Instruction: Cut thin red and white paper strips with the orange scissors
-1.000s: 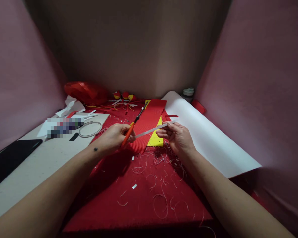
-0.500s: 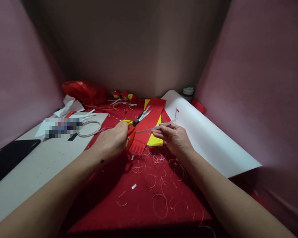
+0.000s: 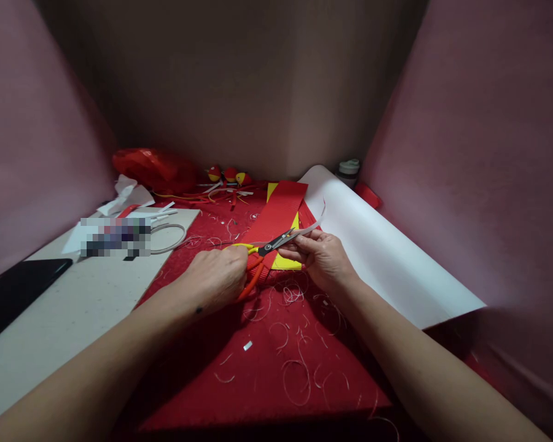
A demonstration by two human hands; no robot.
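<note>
My left hand (image 3: 223,270) is closed round the handles of a pair of scissors (image 3: 268,247) with yellow and orange grips. Their blades point to the right and reach my right fingertips. Between the thumb and fingers of my right hand (image 3: 320,252) is a thin whitish paper strip (image 3: 314,225), its free end curving up to a reddish tip. The blades lie along the strip, and the exact contact is too small to make out. Below both hands lie red corrugated paper (image 3: 279,212) and a yellow sheet (image 3: 286,261).
Thin curled offcuts (image 3: 295,296) litter the red cloth (image 3: 193,380). A large white paper roll (image 3: 373,245) lies at right, a pale board (image 3: 115,294) with a black device (image 3: 23,294) at left. Behind are a red plastic bag (image 3: 154,169), small red-yellow balls (image 3: 230,175) and a lidded container (image 3: 349,172).
My left hand has moved right and slightly down with the scissors. The blades, spread and apart from the strip before, now lie closer together at the strip by my right fingers.
</note>
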